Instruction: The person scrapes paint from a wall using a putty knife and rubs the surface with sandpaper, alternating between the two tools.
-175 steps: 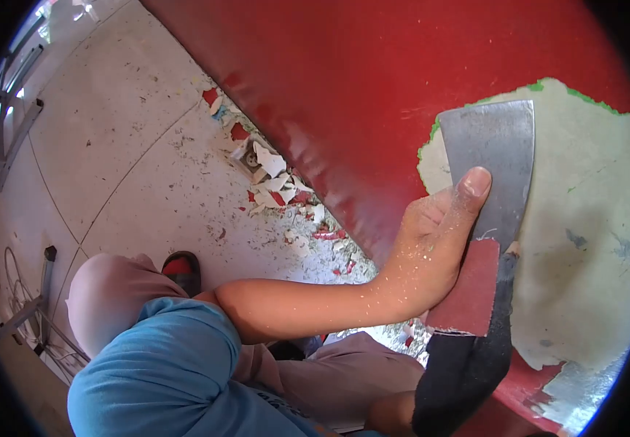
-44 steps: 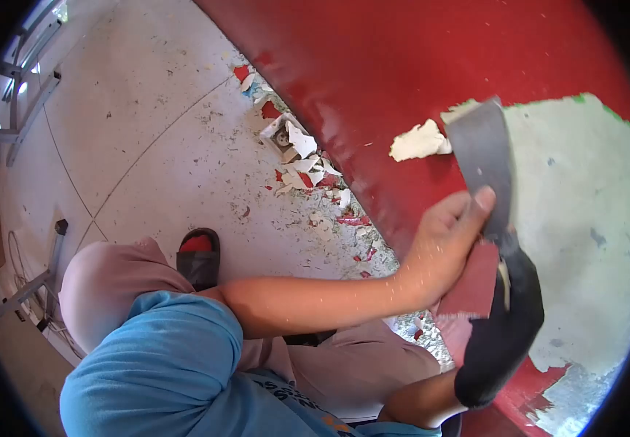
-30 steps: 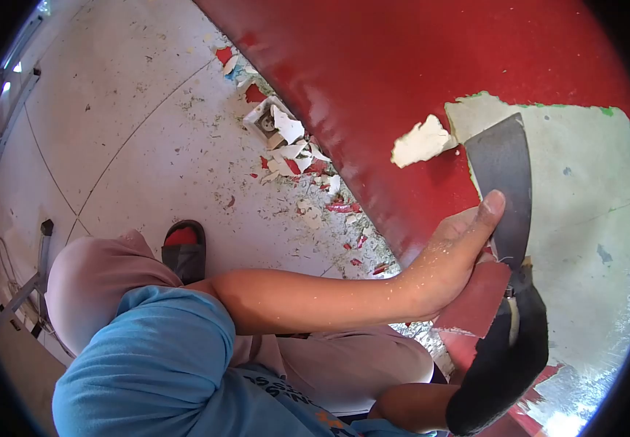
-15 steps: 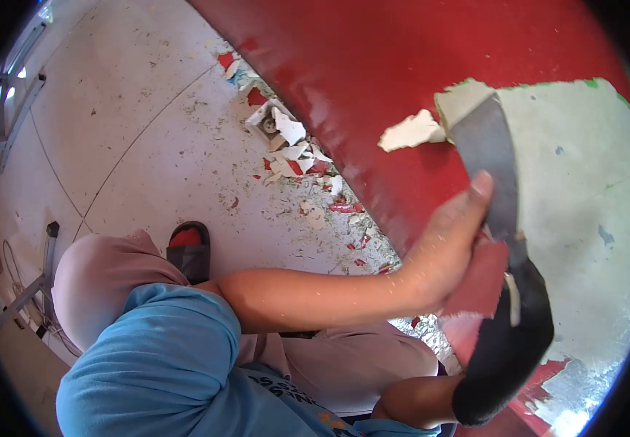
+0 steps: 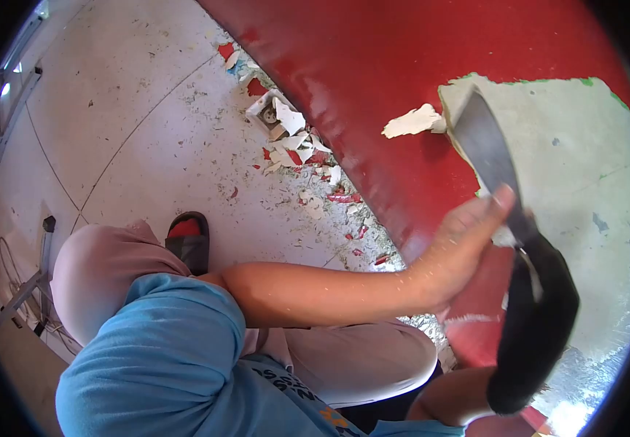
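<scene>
A paint scraper with a wide grey blade [image 5: 486, 142] lies against the wall, at the left border of a bare pale patch [image 5: 570, 167]. Around its handle is my right hand [image 5: 537, 313], closed in a black glove. My left hand [image 5: 464, 237] is bare, with its thumb on the lower blade and its fingers partly hidden beside the tool. Left of the blade tip, a white paint flake [image 5: 413, 122] juts out from the patch's edge. Red paint [image 5: 373, 65] covers the wall around the patch.
Broken paint chips [image 5: 296, 149] and dust line the floor along the wall's foot. Among them sits a white socket box [image 5: 262, 109]. A sandalled foot [image 5: 189, 244] rests on the tiles. Metal legs [image 5: 20, 109] stand at the far left, with a cable [image 5: 12, 269] below.
Both hands have shifted to the right with the scraper, and its handle end swings farther right. The blade tip stays near the patch's left edge. The flake still hangs there.
</scene>
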A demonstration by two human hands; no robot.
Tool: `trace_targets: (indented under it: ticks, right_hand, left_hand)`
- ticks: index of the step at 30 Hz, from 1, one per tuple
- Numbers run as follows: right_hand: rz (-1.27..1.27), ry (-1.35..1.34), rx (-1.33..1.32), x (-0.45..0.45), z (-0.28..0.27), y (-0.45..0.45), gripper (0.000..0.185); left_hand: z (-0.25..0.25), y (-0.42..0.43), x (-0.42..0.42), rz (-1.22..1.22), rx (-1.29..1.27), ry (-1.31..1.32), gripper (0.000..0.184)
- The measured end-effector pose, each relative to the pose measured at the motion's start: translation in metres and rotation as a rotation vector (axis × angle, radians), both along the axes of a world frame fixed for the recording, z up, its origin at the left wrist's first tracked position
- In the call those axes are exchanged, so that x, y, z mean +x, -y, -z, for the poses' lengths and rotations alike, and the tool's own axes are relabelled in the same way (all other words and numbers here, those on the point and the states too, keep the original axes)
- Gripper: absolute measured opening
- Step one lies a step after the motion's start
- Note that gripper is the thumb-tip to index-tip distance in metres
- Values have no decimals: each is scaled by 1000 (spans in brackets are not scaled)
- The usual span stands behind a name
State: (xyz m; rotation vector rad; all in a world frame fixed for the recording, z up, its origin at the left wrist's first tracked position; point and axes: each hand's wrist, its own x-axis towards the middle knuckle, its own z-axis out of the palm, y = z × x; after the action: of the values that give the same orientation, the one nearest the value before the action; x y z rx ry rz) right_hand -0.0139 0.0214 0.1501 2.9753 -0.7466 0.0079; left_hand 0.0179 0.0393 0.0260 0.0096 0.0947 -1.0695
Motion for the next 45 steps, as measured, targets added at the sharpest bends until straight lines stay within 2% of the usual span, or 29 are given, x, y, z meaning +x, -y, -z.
trace_targets:
  ticks: [1,6,7,8,9,10,11,13,15,17,18,21,23,24,25,27,29,31,32,33,35,36,39,40,41,43,45]
  right_hand:
    - [40,-83,-59,-2,-7,-3,24]
    - [-37,-108,-66,8,-11,3,31]
    - [-108,-228,-133,7,-23,2,33]
    - [-187,-342,-196,6,-34,1,35]
    - [56,-424,-92,10,-43,-5,33]
    - [48,-353,-129,12,-34,-2,36]
    - [45,-278,-173,13,-25,0,40]
    - [49,-289,-153,17,-27,-7,42]
    - [47,-290,-123,21,-27,-5,44]
    - [44,-367,-111,17,-28,1,43]
    - [45,-401,-110,12,-32,3,42]
    - [30,-477,-128,-4,-46,9,41]
    - [-4,-513,-117,-11,-45,13,40]
    - [284,-443,-177,-21,-49,7,36]
    - [280,-450,-161,-20,-45,8,36]
    - [247,-418,-137,-15,-39,7,34]
    - [201,-386,-124,-3,-32,11,32]
    - [143,-349,-104,14,-19,17,30]
    - [120,-343,-88,19,-14,18,29]
    - [101,-335,-76,23,-11,18,29]
    - [58,-299,-74,27,-9,16,27]
    - [50,-295,-82,27,-7,15,27]
    - [63,-236,-22,23,11,16,26]
    - [76,-221,3,20,17,15,26]
    - [90,-193,22,17,21,13,26]
    - [147,-180,97,24,29,10,26]
    - [241,-218,168,16,24,8,27]
  left_hand:
    - [-5,-1,-2,-19,-2,58,53]
    - [-4,2,6,126,-177,-129,63]
    - [-7,2,1,133,-175,-136,63]
    - [-9,3,-5,179,-151,-27,65]
    - [-12,3,-8,228,-126,70,68]
    - [-20,3,-6,265,-206,-115,71]
    - [-9,6,-4,274,-213,-121,71]
    - [19,12,5,425,-333,104,74]
    - [1,7,-6,375,-254,118,79]
    - [-8,10,-13,249,-320,235,87]
    - [-3,15,-20,407,-131,154,81]
    - [24,17,-5,460,-310,157,75]
    - [26,31,-44,380,-261,271,71]
    - [-3,9,-19,482,-76,180,66]
    - [5,13,-22,484,-61,171,66]
    - [19,27,-18,398,-287,140,78]
    - [17,19,-13,445,-202,110,78]
    - [9,13,-19,433,-141,271,77]
    - [10,23,-28,284,-103,241,60]
    - [15,25,-26,288,-101,236,60]
    - [27,29,-8,248,-97,-19,59]
    - [34,21,-2,267,-56,145,58]
    - [35,12,-7,267,69,301,63]
    - [42,18,-11,145,42,255,59]
    - [45,21,-11,147,44,262,59]
    - [46,23,-6,-44,290,84,53]
    - [34,15,-13,-65,324,34,51]
